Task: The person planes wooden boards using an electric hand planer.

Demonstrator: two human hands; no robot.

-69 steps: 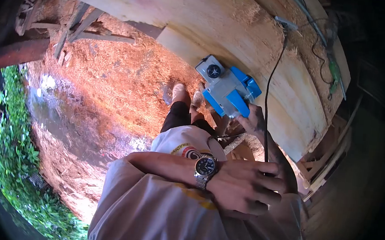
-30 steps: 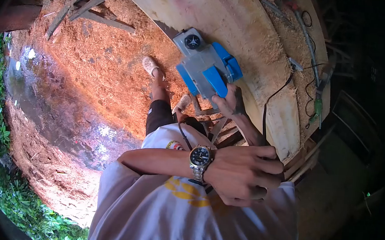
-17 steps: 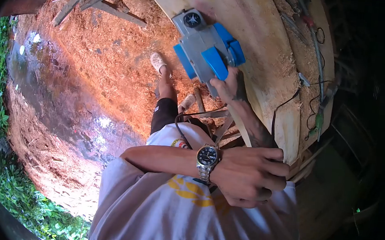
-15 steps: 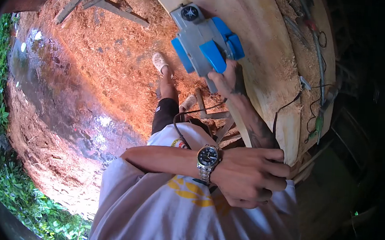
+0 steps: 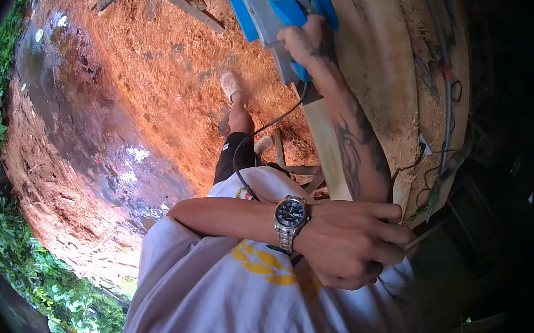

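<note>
My right hand [image 5: 302,40] grips the grey and blue power planer [image 5: 268,15] at its rear handle, over the left edge of a large pale wooden slab [image 5: 382,69]. The planer's front is cut off by the top of the view. A black cord [image 5: 238,158] loops from its rear down to my shirt. My left arm, with a metal watch [image 5: 290,212], lies across my chest. My left hand [image 5: 348,243] is closed beside my right forearm, where a black cord [image 5: 410,167] from the slab runs in to its curled fingers; the grip itself is hidden.
Shavings cover the ground [image 5: 181,68] around my feet. Wooden trestle pieces [image 5: 188,9] stand at the upper left, others [image 5: 301,169] beneath the slab. A green-ended tool [image 5: 432,200] and cords lie along the slab's right side. Plants [image 5: 25,255] grow at the lower left.
The planer and my right hand have moved upward in the view, away from my body, with my right arm stretched further. My left hand stays closed across my chest.
</note>
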